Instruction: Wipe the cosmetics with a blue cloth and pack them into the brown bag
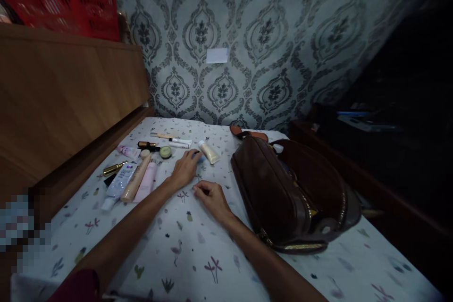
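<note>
My left hand [186,168] is closed around a small dark and bluish thing [198,155] at its fingertips, too blurred to name. Just beyond it lies a cream-coloured squeeze tube [209,152] with a white cap. My right hand [213,199] is held nearer to me over the patterned cloth, its fingers curled in with the fingertips together and nothing visible in them. Left of my left hand lie a small round green jar [165,152], a pink tube [146,181], a beige tube [136,179] and a pale lilac tube [119,185].
An unzipped brown leather bag [271,188] stands on the right of the printed cloth [191,255]. Several more cosmetics, among them a gold tube [114,168] and a white pen-like stick [180,142], lie at the left. A wooden cabinet [71,94] carries a red basket [63,4].
</note>
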`<control>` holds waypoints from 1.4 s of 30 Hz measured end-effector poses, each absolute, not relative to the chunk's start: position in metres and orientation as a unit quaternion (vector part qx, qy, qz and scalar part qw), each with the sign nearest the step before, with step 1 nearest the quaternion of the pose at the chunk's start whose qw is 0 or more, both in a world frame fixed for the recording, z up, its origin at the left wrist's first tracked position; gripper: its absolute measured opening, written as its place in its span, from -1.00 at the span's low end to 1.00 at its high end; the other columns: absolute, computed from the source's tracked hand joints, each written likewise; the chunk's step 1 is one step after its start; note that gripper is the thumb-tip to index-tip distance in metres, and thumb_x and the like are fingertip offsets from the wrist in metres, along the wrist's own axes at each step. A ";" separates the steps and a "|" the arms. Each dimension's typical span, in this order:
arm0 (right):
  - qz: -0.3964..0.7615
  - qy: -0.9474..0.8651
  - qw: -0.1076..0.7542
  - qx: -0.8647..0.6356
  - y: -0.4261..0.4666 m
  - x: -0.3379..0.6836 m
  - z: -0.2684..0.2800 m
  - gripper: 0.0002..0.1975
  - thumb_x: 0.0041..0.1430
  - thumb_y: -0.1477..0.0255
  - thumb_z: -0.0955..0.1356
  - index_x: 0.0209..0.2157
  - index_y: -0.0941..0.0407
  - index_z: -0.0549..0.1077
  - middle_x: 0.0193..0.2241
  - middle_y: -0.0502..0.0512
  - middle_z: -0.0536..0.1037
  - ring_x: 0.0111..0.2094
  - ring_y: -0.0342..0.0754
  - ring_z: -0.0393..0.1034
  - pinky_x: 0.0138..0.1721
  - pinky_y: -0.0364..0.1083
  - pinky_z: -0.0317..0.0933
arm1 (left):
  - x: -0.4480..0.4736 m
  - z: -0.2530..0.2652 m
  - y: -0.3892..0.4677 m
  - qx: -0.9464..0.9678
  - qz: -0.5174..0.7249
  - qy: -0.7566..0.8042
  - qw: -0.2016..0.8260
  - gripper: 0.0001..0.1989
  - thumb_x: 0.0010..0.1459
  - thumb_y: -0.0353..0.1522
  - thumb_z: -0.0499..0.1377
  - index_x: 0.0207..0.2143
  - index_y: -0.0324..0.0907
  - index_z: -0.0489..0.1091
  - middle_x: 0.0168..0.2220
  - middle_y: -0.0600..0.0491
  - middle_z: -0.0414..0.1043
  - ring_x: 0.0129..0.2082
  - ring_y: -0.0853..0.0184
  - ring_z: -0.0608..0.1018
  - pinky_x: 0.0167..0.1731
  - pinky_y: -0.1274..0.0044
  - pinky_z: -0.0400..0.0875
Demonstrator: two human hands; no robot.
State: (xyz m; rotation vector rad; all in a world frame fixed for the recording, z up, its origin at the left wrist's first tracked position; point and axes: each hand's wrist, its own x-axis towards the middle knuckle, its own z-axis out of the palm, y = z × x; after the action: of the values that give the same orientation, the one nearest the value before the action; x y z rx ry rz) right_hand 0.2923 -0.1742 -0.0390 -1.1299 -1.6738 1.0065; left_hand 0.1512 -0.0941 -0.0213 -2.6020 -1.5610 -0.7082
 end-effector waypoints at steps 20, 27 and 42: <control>0.392 -0.692 0.407 -0.448 -0.173 0.293 -0.037 -0.72 0.10 0.25 0.29 -0.53 0.14 0.46 -0.59 0.00 0.45 -0.49 -0.10 0.28 -0.40 -0.13 0.15 | 0.141 -0.029 -0.089 -0.824 -0.181 -0.536 0.026 -0.55 0.32 -0.37 0.03 0.24 -0.05 0.24 0.27 -0.04 0.21 0.22 0.15 0.27 0.03 0.37 0.43; 0.392 -0.693 0.403 -0.451 -0.172 0.293 -0.038 -0.71 0.10 0.23 0.30 -0.50 0.15 0.48 -0.58 0.01 0.47 -0.49 -0.09 0.30 -0.41 -0.13 0.16 | 0.141 -0.028 -0.089 -0.823 -0.157 -0.544 0.038 -0.56 0.32 -0.38 0.03 0.24 -0.03 0.23 0.26 -0.03 0.21 0.16 0.16 0.34 0.02 0.36 0.43; 0.395 -0.696 0.401 -0.445 -0.173 0.293 -0.034 -0.68 0.10 0.18 0.31 -0.51 0.14 0.47 -0.58 0.02 0.46 -0.49 -0.07 0.29 -0.40 -0.11 0.17 | 0.146 -0.021 -0.094 -0.835 -0.115 -0.536 0.049 -0.54 0.31 -0.45 -0.01 0.24 -0.05 0.19 0.30 -0.06 0.13 0.25 0.12 0.21 -0.01 0.35 0.44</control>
State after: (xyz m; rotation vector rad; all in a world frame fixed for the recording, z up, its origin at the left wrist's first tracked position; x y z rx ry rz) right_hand 0.2927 -0.1728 -0.0343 -1.1253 -1.7601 0.9985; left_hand 0.1464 -0.0939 -0.0206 -2.5432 -1.6327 -0.3518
